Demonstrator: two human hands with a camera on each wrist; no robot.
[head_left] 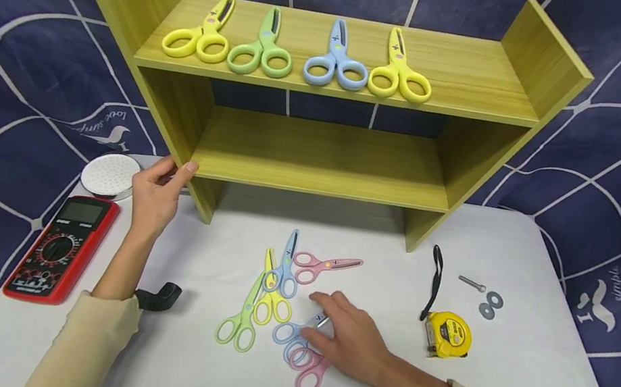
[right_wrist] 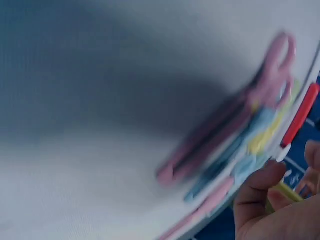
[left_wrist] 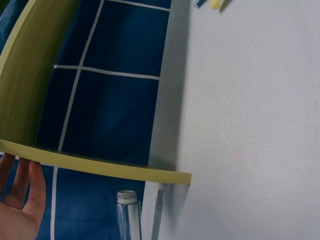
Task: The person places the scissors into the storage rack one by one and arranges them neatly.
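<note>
My left hand [head_left: 155, 200] grips the left side panel of a wooden shelf [head_left: 318, 184], thumb at its front edge and fingers on the outer face; the left wrist view shows those fingers against the panel [left_wrist: 100, 164], thumb hidden. Over blue scissors [head_left: 296, 333] and pink scissors [head_left: 320, 366], my right hand [head_left: 356, 341] hovers with relaxed fingers, partly covering both. The right wrist view, blurred, shows the hand [right_wrist: 280, 215] apart from pink scissors [right_wrist: 215, 130]. Beside them lie green scissors [head_left: 248, 306], yellow scissors [head_left: 275, 296], more blue scissors [head_left: 286, 265] and more pink scissors [head_left: 326, 265].
Yellow, green and blue scissors [head_left: 336, 54] line the upper shelf. A red multimeter [head_left: 60, 251], white shower head [head_left: 110, 174] and black curved piece [head_left: 160, 298] lie left. Right are a tape measure [head_left: 450, 335], bolt [head_left: 472, 283] and washers [head_left: 487, 311]. A clear bottle [left_wrist: 128, 217] stands beside the panel.
</note>
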